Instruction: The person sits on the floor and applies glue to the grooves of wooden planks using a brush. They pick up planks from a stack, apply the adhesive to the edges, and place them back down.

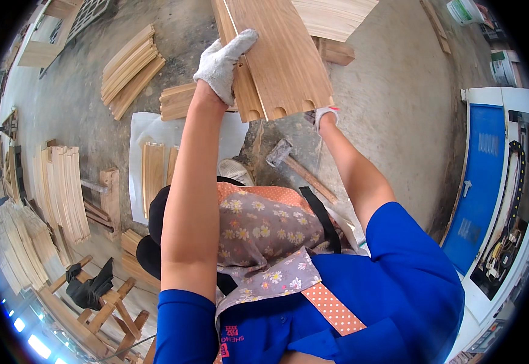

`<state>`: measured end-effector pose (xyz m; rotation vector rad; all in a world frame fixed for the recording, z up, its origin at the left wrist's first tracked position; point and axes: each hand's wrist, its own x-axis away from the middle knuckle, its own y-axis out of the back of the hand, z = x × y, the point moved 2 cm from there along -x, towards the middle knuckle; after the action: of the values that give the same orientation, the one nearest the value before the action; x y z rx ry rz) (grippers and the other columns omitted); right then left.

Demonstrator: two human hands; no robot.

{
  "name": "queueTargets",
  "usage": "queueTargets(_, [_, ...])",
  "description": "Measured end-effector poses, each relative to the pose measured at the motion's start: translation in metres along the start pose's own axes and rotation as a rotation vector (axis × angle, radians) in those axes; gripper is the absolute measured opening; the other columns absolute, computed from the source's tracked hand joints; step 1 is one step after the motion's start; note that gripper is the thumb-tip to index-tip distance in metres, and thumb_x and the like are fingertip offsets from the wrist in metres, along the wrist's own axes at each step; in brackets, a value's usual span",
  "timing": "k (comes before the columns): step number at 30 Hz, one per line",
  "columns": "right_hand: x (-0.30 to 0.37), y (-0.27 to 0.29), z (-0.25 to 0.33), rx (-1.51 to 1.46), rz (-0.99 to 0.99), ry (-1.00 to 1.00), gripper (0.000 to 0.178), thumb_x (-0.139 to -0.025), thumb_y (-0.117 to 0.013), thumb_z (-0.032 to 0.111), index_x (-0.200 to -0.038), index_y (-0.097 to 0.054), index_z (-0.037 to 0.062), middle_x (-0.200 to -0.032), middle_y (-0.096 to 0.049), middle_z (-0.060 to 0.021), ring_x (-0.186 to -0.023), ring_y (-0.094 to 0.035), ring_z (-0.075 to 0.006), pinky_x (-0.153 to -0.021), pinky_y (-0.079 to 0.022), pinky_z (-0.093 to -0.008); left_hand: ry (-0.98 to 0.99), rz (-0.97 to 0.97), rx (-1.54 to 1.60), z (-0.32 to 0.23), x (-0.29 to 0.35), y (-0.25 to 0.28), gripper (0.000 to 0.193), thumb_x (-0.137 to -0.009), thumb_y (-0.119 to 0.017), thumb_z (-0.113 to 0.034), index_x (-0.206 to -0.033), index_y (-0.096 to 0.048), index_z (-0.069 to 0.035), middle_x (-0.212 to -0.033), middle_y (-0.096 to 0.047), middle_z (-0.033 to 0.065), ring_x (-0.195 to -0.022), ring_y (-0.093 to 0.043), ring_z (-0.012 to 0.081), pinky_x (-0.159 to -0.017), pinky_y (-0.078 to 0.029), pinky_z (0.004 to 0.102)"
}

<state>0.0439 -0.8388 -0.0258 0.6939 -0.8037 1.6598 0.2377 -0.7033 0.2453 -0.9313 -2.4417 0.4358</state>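
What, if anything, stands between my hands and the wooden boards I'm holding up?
Only a pale glove lies between your left hand and the wooden boards. Your right hand, also gloved, is partly hidden by them, so its contact can't be confirmed; nothing else visible stands in the way.

Before the person (391,279), the boards (288,60) sit with the left hand (220,65) at their left side and the right hand (325,115) by their near right corner. A hammer (304,173) lies closer in on the floor (410,79), with a sheet (155,124) bearing slats (153,176) to its left. Stacked planks (67,188) lie farther left; a cabinet (479,176) stands far right, buckets (504,69) beyond it.
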Motion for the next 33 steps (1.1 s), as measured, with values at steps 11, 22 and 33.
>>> queueTargets(11, [-0.022,0.061,0.000,-0.377,0.025,-0.229,0.022,-0.091,-0.046,0.026,-0.090,-0.053,0.0053,-0.073,-0.062,-0.0126,-0.067,-0.062,-0.0284,-0.065,-0.056,-0.0425,0.032,-0.005,0.062,0.006,-0.005,-0.004,0.040,-0.073,-0.071,-0.019,-0.105,-0.055,-0.001,-0.096,-0.060,0.0096,-0.081,-0.061,0.0204,-0.067,-0.053,0.0356])
queueTargets(22, [0.110,0.107,0.062,-0.471,0.333,-0.042,0.014,-0.085,-0.055,0.019,-0.090,-0.059,0.0061,-0.079,-0.062,-0.0087,-0.068,-0.060,-0.0190,-0.058,-0.052,-0.0307,0.045,0.005,0.116,0.011,-0.010,-0.010,0.042,-0.074,-0.069,-0.019,-0.108,-0.054,0.000,-0.097,-0.059,0.0102,-0.082,-0.061,0.0216,-0.068,-0.053,0.0357])
queueTargets(33, [0.283,0.092,0.148,-0.422,0.488,0.288,0.020,-0.087,-0.052,0.025,-0.094,-0.056,0.0065,-0.079,-0.060,-0.0112,-0.060,-0.056,-0.0166,-0.054,-0.050,-0.0284,0.025,-0.003,0.142,0.015,-0.017,-0.017,0.040,-0.073,-0.069,-0.018,-0.107,-0.055,-0.001,-0.096,-0.060,0.0096,-0.082,-0.061,0.0222,-0.068,-0.053,0.0365])
